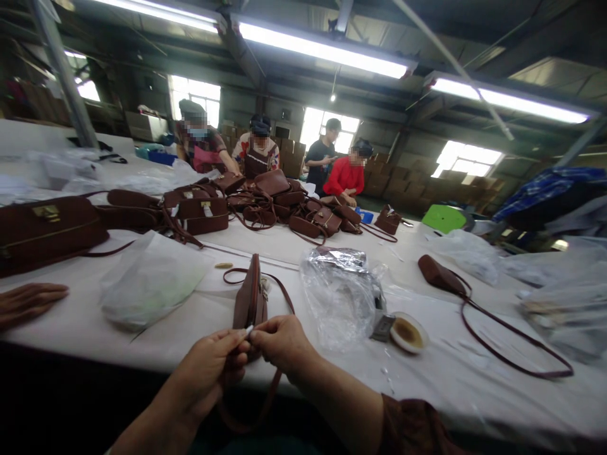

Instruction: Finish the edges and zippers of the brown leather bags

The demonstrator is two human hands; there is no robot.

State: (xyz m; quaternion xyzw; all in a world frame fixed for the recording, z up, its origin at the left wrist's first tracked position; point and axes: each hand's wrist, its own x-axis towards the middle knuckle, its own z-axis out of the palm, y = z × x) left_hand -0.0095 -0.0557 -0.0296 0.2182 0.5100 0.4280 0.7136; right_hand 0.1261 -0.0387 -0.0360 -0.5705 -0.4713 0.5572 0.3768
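A small brown handbag [246,294] stands on its base on the white table, narrow end towards me, with its zip along the top. Its thin strap [284,292] loops behind it and hangs down over the table's front edge. At the near end of the bag both hands meet, fingertips almost touching. My left hand [208,363] is closed in a pinch on a small white piece [249,330]. Thumb and forefinger of my right hand [284,344] are pinched together right beside it; what they grip is hidden.
Brown bags [199,212] are heaped across the table's far side. A white plastic bag [149,281], clear wrapping [339,297] and a round dish [408,333] lie nearer. Another person's hand [33,302] rests at left. Several people stand beyond the table.
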